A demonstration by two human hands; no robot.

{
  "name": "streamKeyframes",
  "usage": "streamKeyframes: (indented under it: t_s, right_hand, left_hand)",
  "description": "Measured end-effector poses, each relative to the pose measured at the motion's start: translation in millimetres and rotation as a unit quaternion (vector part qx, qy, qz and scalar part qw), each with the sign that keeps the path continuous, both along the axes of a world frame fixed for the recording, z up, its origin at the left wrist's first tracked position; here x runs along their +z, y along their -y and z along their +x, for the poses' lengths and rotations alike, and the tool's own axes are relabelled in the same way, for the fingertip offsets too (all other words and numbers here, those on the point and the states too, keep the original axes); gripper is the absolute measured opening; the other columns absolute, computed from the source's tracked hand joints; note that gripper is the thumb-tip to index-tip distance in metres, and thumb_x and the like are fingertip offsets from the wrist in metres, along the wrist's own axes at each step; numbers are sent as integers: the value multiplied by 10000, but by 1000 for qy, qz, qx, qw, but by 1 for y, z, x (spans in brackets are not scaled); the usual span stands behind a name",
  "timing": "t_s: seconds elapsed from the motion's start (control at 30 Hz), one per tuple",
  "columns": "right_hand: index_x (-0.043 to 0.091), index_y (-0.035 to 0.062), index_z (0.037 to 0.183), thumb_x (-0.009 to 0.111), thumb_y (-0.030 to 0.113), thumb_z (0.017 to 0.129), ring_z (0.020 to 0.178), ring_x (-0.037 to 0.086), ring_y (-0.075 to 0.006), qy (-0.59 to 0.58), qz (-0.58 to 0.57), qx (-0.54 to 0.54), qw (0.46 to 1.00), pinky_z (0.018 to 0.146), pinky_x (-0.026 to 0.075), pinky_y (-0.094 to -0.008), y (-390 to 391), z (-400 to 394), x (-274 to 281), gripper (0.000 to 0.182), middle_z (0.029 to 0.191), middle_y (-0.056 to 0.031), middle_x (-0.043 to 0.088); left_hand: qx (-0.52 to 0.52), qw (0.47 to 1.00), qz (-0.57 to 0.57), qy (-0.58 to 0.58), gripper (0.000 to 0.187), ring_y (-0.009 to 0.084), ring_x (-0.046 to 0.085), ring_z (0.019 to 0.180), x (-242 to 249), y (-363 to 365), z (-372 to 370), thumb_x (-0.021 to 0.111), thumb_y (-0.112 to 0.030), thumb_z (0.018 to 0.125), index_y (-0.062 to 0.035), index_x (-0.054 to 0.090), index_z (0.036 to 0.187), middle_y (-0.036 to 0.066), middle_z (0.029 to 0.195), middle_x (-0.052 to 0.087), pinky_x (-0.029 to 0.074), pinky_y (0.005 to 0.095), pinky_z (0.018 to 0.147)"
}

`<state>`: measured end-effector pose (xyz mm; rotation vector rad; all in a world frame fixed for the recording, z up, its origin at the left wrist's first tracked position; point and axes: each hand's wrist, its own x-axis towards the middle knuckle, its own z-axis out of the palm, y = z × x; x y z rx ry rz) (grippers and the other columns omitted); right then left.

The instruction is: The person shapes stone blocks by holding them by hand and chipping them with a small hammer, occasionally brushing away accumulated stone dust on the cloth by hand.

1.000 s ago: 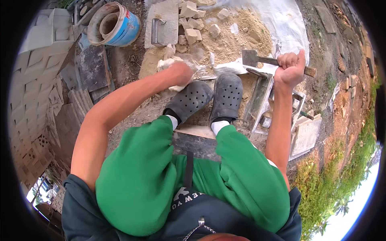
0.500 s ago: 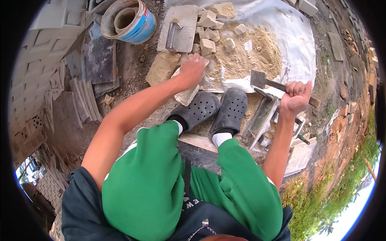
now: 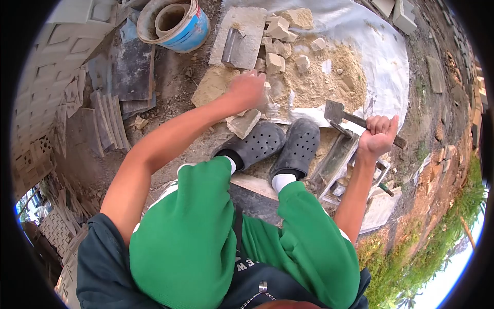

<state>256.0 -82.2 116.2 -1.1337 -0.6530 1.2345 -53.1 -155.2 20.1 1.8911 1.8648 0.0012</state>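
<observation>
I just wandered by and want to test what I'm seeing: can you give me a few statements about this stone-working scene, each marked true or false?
1. The right hand grips a hatchet-like tool by its handle. True.
2. The left hand rests on the blue bucket. False: it is down among the pale stone pieces, away from the bucket.
3. The person wears dark perforated clogs. True.
4. The sand pile lies on bare grass. False: it lies on a white sheet.
5. The trousers are red. False: green.
</observation>
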Motion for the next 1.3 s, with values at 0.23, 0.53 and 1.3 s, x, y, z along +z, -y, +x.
streamKeyframes:
  t_s: [0.23,0.53,1.3]
  right_hand:
    - [217,146,566,433,284,1019,500,176,-132,8,-3,-2,1000,518,197,-310,0,-1,-1,521,520,17,178]
    - [238,149,553,429,285,1021,480,178,-128,28,11,26,999,518,218,-307,1,-9,-7,524,497,18,206]
    - [253,144,539,479,230,1003,457,215,-127,-36,16,-34,999,483,219,-312,0,18,-14,523,490,17,236]
  left_hand:
    - [-40,989,-135,-49,177,385,675,840,19,9,-24,638,-165,774,5,682,795,213,822,681,535,477,736]
    - [-94,992,-33,-73,122,331,702,828,-48,-34,12,608,-62,782,-18,717,812,169,851,703,566,435,695]
    - [-148,984,-73,62,282,361,676,860,0,-111,61,688,-229,791,18,672,927,221,860,684,531,458,796]
